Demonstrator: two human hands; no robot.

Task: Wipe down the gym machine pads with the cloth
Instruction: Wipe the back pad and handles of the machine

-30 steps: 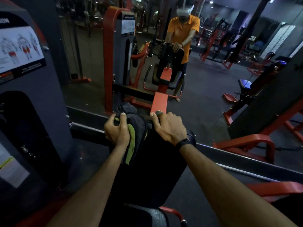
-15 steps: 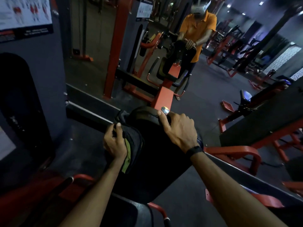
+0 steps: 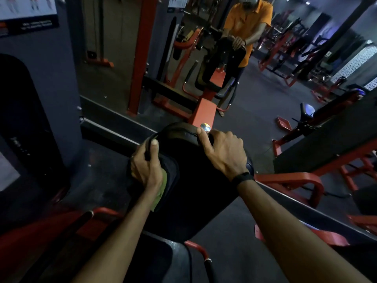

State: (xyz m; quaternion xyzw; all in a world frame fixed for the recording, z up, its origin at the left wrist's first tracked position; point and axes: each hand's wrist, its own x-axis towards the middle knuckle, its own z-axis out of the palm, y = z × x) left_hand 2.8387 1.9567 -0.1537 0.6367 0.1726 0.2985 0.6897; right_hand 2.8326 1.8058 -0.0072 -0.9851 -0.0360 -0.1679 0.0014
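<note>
Gripping the dark cloth (image 3: 170, 170) with curled fingers, the left hand (image 3: 145, 166) presses it against the black pad (image 3: 195, 184), green edge trailing below the fingers. The right hand (image 3: 223, 152) curls over the pad's top edge, forefinger beside a silver disc (image 3: 205, 127).

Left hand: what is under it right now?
Under the left hand lies the dark cloth with a green edge, pressed on the black padded backrest. The pad surface beneath the cloth is hidden.
</note>
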